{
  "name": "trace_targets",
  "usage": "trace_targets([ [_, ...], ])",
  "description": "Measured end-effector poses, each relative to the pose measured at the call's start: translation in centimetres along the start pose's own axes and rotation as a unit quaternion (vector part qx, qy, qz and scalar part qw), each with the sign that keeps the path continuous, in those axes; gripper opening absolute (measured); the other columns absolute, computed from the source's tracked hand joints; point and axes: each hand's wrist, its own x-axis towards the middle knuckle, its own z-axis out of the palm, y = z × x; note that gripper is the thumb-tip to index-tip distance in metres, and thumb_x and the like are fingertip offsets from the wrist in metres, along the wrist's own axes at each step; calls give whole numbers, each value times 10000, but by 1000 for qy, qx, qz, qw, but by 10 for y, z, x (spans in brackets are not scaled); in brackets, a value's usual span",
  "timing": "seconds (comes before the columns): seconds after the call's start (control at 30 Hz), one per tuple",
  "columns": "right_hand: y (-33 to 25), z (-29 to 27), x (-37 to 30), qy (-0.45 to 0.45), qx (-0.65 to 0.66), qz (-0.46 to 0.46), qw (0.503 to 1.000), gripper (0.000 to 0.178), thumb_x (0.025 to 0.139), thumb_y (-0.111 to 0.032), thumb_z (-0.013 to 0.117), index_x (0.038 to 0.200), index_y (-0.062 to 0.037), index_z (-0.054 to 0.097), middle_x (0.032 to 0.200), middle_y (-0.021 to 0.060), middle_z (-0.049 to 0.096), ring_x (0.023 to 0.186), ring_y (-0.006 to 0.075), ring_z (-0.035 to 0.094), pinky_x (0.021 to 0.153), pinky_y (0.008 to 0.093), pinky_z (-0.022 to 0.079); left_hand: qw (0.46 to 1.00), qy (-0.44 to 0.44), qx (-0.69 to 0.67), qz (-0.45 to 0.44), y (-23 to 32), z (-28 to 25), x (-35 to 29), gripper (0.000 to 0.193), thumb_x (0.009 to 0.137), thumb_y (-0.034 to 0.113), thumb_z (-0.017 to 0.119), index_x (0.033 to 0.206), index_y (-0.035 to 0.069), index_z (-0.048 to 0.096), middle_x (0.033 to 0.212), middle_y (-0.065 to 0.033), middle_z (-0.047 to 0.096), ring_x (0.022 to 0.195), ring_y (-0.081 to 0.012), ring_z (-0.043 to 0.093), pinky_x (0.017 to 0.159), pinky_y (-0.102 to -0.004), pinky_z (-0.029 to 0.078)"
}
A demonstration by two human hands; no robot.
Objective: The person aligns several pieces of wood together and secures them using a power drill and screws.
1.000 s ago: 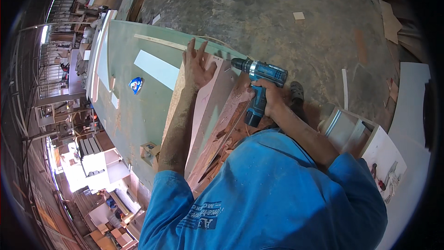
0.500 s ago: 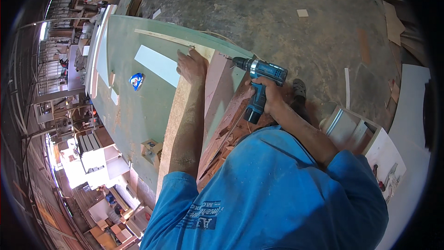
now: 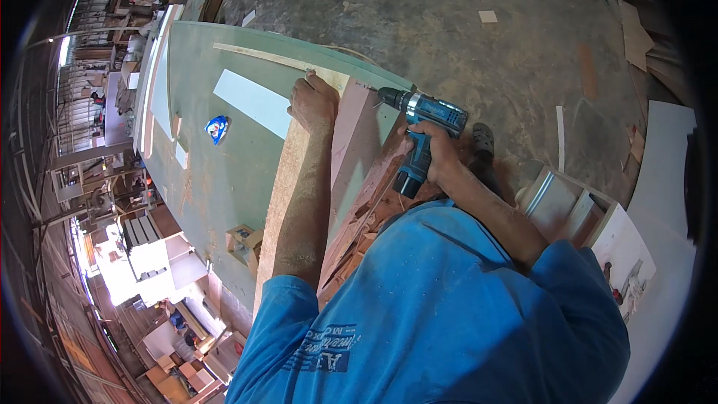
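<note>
My right hand [image 3: 434, 148] is wrapped round the grip of a teal and black cordless drill [image 3: 437, 114]. The drill points left, and its bit meets the end of a pinkish wooden board [image 3: 357, 116] near its far corner. My left hand [image 3: 313, 105] is closed over the upper edge of a pale chipboard panel [image 3: 293, 168], which stands on edge beside the pinkish board. A thin light wood strip [image 3: 262, 56] meets the panels close to my left fingers. Part of my left fingertips is hidden behind the panel.
The boards rest on a large green worktable [image 3: 202, 97]. On it lie a white strip [image 3: 250, 101], a blue and white packet [image 3: 217, 129] and a small wooden box [image 3: 243, 243]. Wood scraps [image 3: 366, 243] lie close to my body. A drawer-like box [image 3: 557, 202] stands at right.
My left fingers have curled in more tightly over the panel's edge. The drill stays at the board's end, with only a slight shift. The whole view has moved a little.
</note>
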Motion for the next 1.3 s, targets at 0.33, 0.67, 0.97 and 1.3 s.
trace_targets([
  [0.33,2,-3,9,-6,59,34,998,278,842,-136,678,1077,-31,574,876,92,673,637,169,628,623,348,560,999,20,-14,36,-5,5,2,488,1059,410,405,1024,4,674,1068,-239,703,1064,-441,641,946,-579,417],
  [0.67,-1,-7,9,-26,44,17,999,208,844,-127,684,1013,-38,602,880,95,681,643,142,650,656,335,596,999,-26,-20,36,-8,0,13,526,1057,411,378,1046,-23,675,1077,-266,701,1067,-455,648,961,-577,422],
  [0.97,1,-20,19,-36,40,22,998,253,828,-143,694,1038,-60,580,884,73,673,650,146,630,600,357,574,999,-22,-13,30,-7,2,16,534,1053,406,382,1048,-32,687,1065,-273,707,1061,-470,646,954,-585,429],
  [1.3,-7,-19,12,-26,35,29,999,250,833,-141,695,1041,-58,584,881,79,683,631,147,632,591,345,573,999,-14,5,29,-7,4,20,519,1054,395,388,1076,-28,689,1118,-279,703,1100,-459,639,983,-573,434],
])
